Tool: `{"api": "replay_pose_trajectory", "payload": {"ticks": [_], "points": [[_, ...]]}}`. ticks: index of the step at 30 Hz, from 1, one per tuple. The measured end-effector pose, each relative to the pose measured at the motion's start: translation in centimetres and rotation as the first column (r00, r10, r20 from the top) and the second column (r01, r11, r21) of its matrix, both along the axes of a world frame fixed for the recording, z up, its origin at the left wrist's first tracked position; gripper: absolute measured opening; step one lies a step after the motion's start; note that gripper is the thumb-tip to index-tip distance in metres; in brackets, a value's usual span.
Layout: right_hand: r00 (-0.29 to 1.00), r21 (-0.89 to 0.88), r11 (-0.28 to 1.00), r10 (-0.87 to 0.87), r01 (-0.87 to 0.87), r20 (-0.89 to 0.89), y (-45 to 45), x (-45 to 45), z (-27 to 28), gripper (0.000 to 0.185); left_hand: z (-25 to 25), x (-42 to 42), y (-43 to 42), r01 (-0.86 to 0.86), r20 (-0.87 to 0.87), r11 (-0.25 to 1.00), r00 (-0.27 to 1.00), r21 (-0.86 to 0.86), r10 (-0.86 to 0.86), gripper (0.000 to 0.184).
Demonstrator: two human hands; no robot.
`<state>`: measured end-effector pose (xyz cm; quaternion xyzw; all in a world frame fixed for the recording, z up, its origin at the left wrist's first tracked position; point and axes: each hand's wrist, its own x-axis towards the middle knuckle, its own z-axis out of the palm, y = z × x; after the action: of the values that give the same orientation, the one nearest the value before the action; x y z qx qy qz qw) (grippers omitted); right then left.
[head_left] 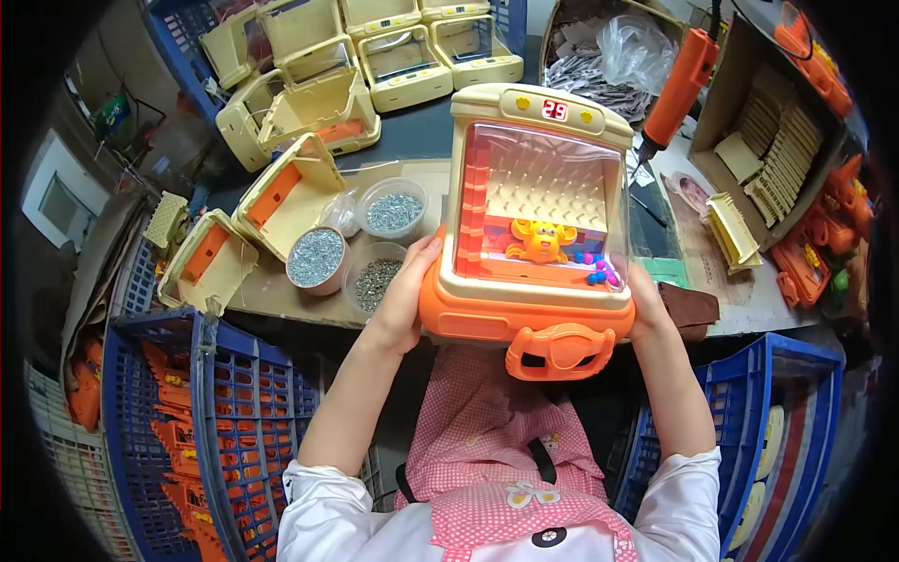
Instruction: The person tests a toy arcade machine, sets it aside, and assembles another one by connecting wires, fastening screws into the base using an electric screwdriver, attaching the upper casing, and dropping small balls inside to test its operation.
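Observation:
Between my two hands I hold a cream and orange toy arcade machine (524,304) above the front edge of the bench. Its red display (554,110) reads 29. Behind the clear window sit an orange crab figure (540,241) and several small pink and blue balls (596,268). My left hand (405,298) is wrapped round the machine's left side, and my right hand (646,302) grips its right side, with its fingers partly hidden. An orange steering-wheel-shaped handle (562,353) sticks out at the machine's front.
Tubs of screws (316,259) stand left of the machine, beside open cream housings (290,197). More cream housings (403,70) are stacked at the back. An orange electric screwdriver (681,89) hangs at right, near a cardboard box (768,131). Blue crates (253,421) flank my lap.

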<state>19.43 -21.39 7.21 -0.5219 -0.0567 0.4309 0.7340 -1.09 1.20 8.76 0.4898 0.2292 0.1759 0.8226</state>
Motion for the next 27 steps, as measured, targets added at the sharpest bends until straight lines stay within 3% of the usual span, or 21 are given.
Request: {"api": "replay_pose_trajectory", "payload": {"ticks": [7,10,13,15,18,20,21,23,27], "points": [[0.998,-0.008,1.0,-0.012,0.011,-0.068,0.2,-0.1,-0.3,0.041,-1.6,-0.1,0.8,0.002,0.03,0.999,1.0,-0.051,-0.001,0.046],[0.999,-0.045,0.999,-0.002,0.004,0.038,0.2,-0.4,0.0,0.043,-1.6,-0.1,0.8,-0.006,0.034,0.997,0.999,-0.08,0.008,0.045],[0.996,0.069,0.997,0.03,-0.035,0.085,0.3,0.3,-0.7,0.041,-2.5,0.4,0.5,-0.033,0.109,0.995,0.993,-0.096,0.044,0.044],[0.953,0.141,0.987,-0.115,0.078,0.281,1.1,-0.5,0.0,0.039,-4.1,0.4,0.6,0.012,0.158,0.993,0.987,-0.113,0.007,0.044],[0.892,0.185,0.979,-0.16,0.088,0.423,1.6,-0.6,0.2,0.039,-3.8,1.6,-0.3,-0.038,0.182,0.99,0.981,-0.135,0.062,0.043],[0.783,0.173,0.981,-0.179,0.093,0.595,1.7,0.1,-0.5,0.043,-7.2,2.3,1.1,-0.064,0.236,0.96,0.963,-0.272,0.131,0.043],[0.784,0.17,0.981,-0.177,0.092,0.595,1.8,0.0,-0.6,0.043,-8.3,2.4,1.7,-0.065,0.235,0.959,0.963,-0.275,0.133,0.043],[0.75,0.204,0.967,-0.248,0.154,0.613,2.0,-0.3,-0.8,0.046,-9.7,2.5,2.4,-0.03,0.272,0.998,0.961,-0.057,0.044,0.043],[0.741,0.25,0.952,-0.297,0.179,0.602,1.8,-0.6,-1.1,0.048,-8.5,2.5,0.9,-0.122,0.329,0.99,0.934,-0.068,0.138,0.036]]}}
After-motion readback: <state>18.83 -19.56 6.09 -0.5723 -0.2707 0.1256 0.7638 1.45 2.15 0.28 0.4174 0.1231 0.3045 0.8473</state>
